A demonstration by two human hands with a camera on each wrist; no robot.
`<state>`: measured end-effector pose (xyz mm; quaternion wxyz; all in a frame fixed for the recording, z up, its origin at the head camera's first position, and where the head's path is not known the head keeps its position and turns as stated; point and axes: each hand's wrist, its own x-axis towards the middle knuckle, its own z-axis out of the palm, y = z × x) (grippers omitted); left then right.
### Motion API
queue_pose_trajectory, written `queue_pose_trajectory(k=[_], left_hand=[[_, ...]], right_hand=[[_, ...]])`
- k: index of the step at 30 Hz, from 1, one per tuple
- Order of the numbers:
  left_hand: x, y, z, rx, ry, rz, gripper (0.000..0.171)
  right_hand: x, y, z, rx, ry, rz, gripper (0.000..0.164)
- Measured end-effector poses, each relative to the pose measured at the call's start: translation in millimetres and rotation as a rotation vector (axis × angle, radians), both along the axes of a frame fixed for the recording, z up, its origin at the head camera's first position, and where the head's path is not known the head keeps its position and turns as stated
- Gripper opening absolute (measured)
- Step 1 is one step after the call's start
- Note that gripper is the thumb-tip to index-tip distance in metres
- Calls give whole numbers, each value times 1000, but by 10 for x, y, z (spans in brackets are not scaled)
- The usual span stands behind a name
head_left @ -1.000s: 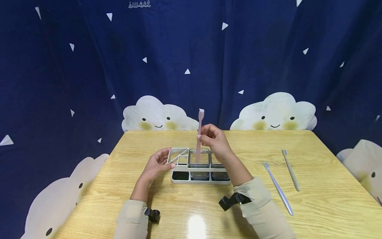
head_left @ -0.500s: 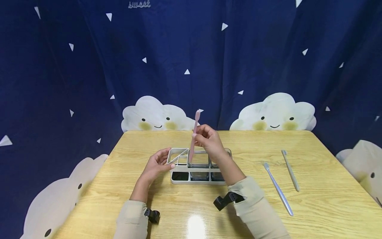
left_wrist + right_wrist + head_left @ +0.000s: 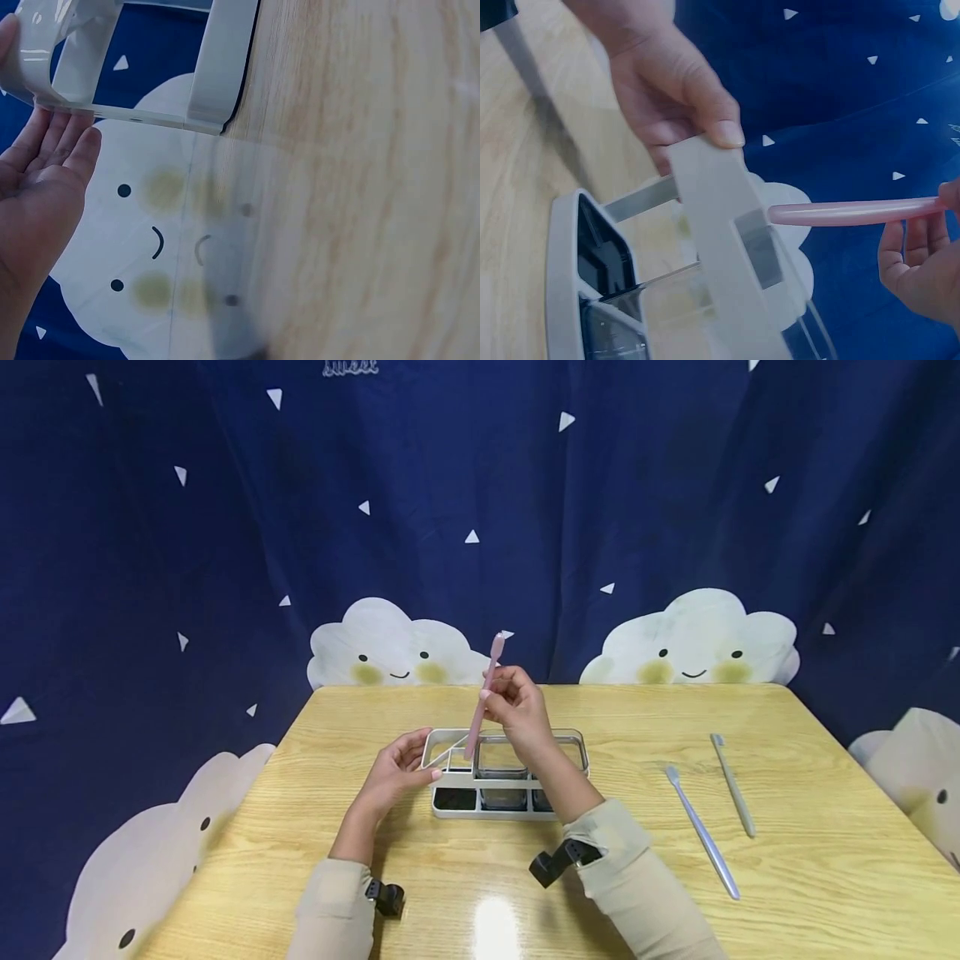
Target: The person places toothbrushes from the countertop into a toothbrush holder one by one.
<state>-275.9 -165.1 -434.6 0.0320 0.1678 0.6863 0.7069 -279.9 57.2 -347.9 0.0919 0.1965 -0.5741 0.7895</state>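
A white toothbrush holder (image 3: 517, 783) stands on the table, with a divided section at its left and clear cups (image 3: 503, 770) in its other slots. My left hand (image 3: 395, 772) grips its left end, thumb in front and fingers behind; the left wrist view shows those fingers (image 3: 75, 154) against the frame (image 3: 225, 60). Between thumb and fingers, my right hand (image 3: 519, 714) pinches a pink toothbrush (image 3: 476, 724), head up and leaning right. The rounded handle end (image 3: 784, 214) is right at the small square opening (image 3: 757, 247) of the divided section.
A blue toothbrush (image 3: 702, 833) and a grey-green toothbrush (image 3: 734, 787) lie on the wooden table (image 3: 817, 860) to the right. Behind the table hangs a dark blue curtain (image 3: 450, 468) with clouds and triangles.
My right hand has moved left with the pink toothbrush. Its handle end went from over the middle cup to the divided section, and the brush tilted. My left hand stays on the holder.
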Motion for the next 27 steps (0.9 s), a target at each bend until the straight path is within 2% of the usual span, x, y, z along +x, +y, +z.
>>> queue_pose_trajectory(k=[3, 13, 18, 27], left_hand=[[3, 6, 10, 0, 2, 9, 67], [20, 18, 14, 2, 6, 14, 67], [5, 17, 13, 4, 5, 11, 67], [10, 16, 21, -14, -22, 11, 67]], right_hand=[[-12, -27, -46, 14, 7, 1, 22], [-10, -79, -198, 158, 65, -10, 13], [-22, -73, -232, 236, 67, -17, 12], [-35, -61, -304, 297, 43, -3, 10]])
